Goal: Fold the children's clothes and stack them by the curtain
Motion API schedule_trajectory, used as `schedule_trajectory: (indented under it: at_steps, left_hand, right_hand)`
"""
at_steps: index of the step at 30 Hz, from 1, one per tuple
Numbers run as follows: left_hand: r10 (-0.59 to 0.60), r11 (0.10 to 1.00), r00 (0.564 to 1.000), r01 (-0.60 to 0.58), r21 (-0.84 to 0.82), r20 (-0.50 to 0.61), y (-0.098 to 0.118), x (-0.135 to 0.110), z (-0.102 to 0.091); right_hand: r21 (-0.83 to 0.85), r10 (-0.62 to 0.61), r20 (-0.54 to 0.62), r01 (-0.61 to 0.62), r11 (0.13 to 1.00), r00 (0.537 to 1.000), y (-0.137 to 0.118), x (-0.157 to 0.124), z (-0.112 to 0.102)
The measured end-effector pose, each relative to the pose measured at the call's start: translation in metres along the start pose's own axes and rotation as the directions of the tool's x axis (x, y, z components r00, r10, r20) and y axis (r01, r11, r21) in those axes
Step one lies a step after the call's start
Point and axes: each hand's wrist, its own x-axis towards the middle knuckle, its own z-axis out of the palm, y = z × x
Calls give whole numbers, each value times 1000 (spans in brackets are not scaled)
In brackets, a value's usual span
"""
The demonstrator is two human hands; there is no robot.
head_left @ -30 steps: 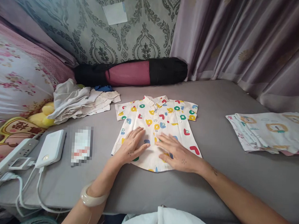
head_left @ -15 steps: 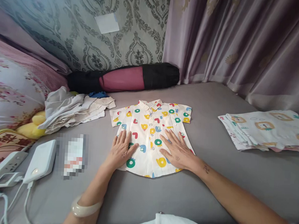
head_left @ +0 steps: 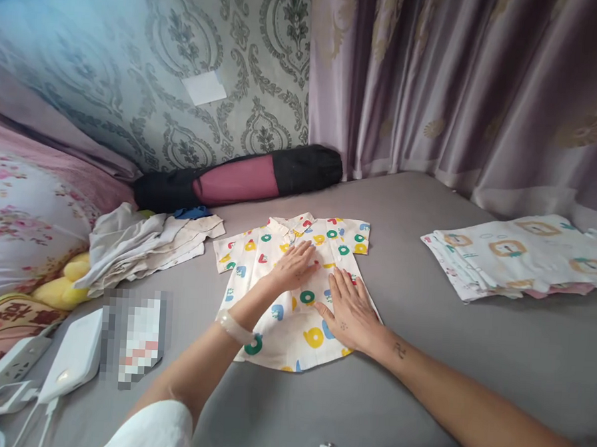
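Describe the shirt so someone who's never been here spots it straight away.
Find the grey surface in front of the patterned wall. At its middle, between the rumpled clothes and the folded cloth stack, a collared shirt lies beneath the left hand and right hand. Unlike those neighbours, it is spread flat, short sleeves out, its white cloth printed red, yellow, green and blue.
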Motion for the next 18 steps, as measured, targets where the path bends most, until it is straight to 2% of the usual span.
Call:
schedule_trajectory:
  at_steps: [3,6,18]
  left_hand:
    - [25,1000,998,-24,-18,63,6,37,17]
    - [-18,999,996,21,-33,92,4,60,27]
    - [-140,990,990,140,5,11,-23,118,39]
  right_hand:
    - [24,3,-10,-3,1000,1000,1,-1,1]
    - [47,-3,-16,4,999,1000,1,-2,2]
    - [72,10,-48,-6,997,999,1,-3,4]
